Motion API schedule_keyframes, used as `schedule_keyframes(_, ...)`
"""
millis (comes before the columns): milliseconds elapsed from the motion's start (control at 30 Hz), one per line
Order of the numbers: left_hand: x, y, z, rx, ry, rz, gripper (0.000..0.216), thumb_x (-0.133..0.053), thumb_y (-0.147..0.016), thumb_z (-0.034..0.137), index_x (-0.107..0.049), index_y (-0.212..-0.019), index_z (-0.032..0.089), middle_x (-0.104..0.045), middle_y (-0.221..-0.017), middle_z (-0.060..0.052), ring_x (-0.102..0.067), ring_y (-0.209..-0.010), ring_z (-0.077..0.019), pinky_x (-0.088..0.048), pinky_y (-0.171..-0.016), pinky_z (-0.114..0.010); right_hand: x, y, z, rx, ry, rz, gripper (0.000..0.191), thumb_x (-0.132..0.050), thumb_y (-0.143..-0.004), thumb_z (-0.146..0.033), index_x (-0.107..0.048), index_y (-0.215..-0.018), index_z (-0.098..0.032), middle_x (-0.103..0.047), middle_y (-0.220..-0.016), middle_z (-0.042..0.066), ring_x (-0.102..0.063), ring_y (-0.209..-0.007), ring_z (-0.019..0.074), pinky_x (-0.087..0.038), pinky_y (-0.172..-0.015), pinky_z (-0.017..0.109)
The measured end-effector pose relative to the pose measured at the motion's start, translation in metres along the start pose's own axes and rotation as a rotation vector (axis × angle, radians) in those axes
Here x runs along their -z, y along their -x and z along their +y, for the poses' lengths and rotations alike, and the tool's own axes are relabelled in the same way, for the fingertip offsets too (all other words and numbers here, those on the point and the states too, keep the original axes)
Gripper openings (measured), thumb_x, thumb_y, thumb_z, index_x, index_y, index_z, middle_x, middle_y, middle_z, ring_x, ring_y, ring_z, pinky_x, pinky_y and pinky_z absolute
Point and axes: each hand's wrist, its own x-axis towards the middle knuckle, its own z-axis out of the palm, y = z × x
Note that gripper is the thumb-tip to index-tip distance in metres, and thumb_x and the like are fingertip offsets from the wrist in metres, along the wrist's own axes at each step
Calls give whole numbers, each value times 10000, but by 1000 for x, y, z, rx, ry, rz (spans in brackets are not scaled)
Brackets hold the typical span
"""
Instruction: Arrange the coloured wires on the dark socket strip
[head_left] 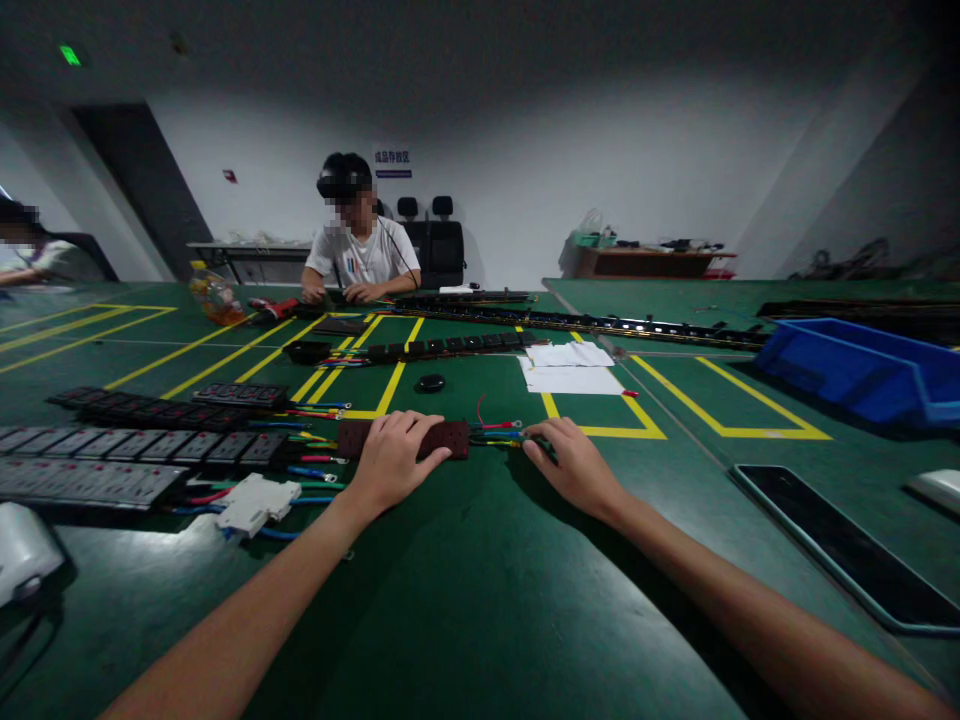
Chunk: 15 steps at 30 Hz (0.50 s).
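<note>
A dark red socket strip (pixel 456 440) lies on the green table in front of me. My left hand (pixel 391 455) rests over its middle, fingers across the top and thumb along the near edge, gripping it. Red, blue and yellow-green wires (pixel 491 432) with ring terminals come out of its right end. My right hand (pixel 568 460) pinches the wire ends between thumb and fingers; the fingertips partly hide the terminals. Just left of the strip, other ring-ended wires (pixel 322 472) run from grey socket strips (pixel 142 447).
At left lie black socket strips (pixel 157 408) and a white plastic piece (pixel 256 503). A round black object (pixel 430 383), white papers (pixel 574 372), a blue bin (pixel 862 370) and a phone (pixel 847 545) lie on the table. Across it sits a person (pixel 364 250) in a headset.
</note>
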Motion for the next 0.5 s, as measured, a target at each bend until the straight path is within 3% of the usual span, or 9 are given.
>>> schedule_keyframes(200,-1,0,0,0,-16,-10,442,-598,-968,485,-618,-1314,211,-689,-1171,-96,-610,-1095,-302,-448,-962,-476,6,3,-11,177,-20,9,212,-506,-1038,-336,-653,-1114,-203,-687,-1053,104,-623,-978,253,-509,-864,415)
schedule_keyframes(367,0,1,-1,8,-10,-18,441,-605,-963,478,-620,-1318,218,-692,-1164,-95,-615,-1087,-302,-454,-953,-480,4,1,-6,-18,127,94,277,-464,-1054,-338,-697,-979,-208,-704,-932,95,-605,-875,256,-465,-788,400)
schedule_keyframes(500,0,0,-1,11,-6,-22,450,-603,-965,482,-617,-1328,217,-690,-1168,-96,-614,-1090,-301,-455,-956,-482,3,0,-2,-52,159,25,395,-453,-1062,-374,-685,-786,-213,-667,-782,81,-561,-787,240,-424,-725,379)
